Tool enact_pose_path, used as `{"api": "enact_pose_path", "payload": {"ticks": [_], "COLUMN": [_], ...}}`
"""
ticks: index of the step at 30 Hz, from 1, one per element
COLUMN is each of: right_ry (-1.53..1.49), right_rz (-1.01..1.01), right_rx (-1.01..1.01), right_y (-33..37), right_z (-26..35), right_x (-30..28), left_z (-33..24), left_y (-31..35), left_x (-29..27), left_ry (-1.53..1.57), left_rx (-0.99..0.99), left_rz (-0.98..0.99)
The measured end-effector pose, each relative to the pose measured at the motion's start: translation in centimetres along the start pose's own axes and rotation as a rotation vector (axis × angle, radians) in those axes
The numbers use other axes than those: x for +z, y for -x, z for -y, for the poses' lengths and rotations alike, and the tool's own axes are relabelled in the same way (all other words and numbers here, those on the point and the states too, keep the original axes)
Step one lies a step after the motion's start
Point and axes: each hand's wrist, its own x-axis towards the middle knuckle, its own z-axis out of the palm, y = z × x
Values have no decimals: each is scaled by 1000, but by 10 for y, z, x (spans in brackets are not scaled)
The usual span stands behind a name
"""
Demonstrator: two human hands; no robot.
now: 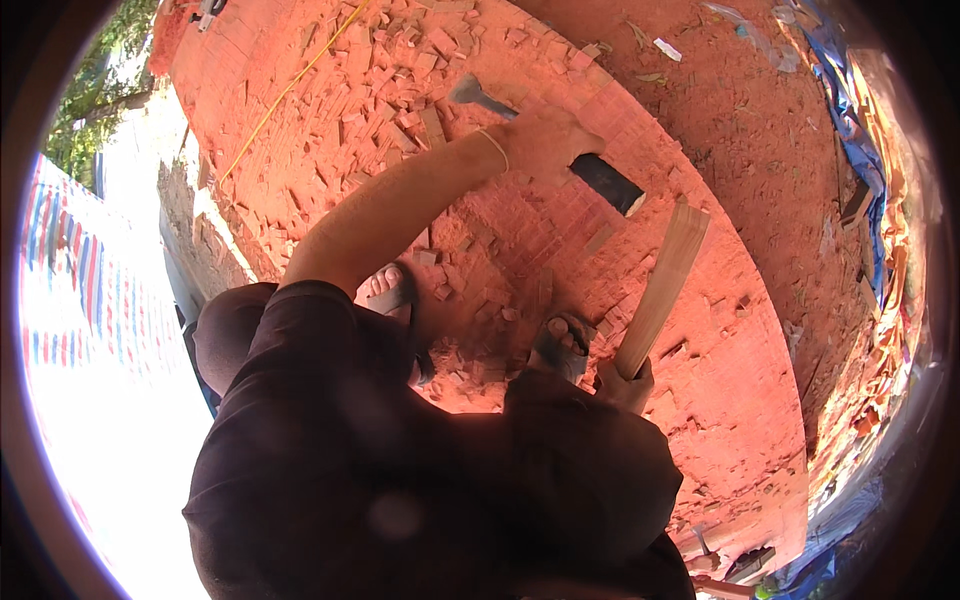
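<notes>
Stretched out over a large reddish wood slab, my left hand is closed around a chisel. Its thick black handle, with pale wood at the end, sticks out on the hand's right. The grey metal blade shows on the other side, flaring toward its tip; the middle is hidden by my fingers. Low and close to my body, my right hand grips the near end of a flat wooden bar. The bar slants up and to the right, its far end apart from the chisel handle.
Wood chips litter the slab around my sandalled feet. A yellow cord or strip crosses its far left part. Reddish ground lies beyond the curved right edge, with a blue tarp. A striped sheet is at left.
</notes>
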Motion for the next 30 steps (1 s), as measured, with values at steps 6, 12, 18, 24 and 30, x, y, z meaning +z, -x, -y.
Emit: {"api": "enact_pose_path", "payload": {"ticks": [6, 12, 18, 24, 30], "right_ry": [-25, -28, 138, 230, 404], "right_rz": [12, 71, 22, -53, 1], "right_rx": [98, -21, 30, -116, -317], "right_y": [-12, -40, -52, -57, -60], "right_z": [-13, -18, -10, -23, 18], "right_x": [-13, -32, -33, -33, -17], "left_z": [27, 48, 67, 67, -12], "left_y": [64, 139, 243, 320, 329], "left_x": [2, 33, 4, -50, -83], "left_ry": [-207, -181, -328, -536, -208], "left_rx": [-27, -68, -314, -603, -682], "left_rz": [180, 90, 479, 536, 197]}}
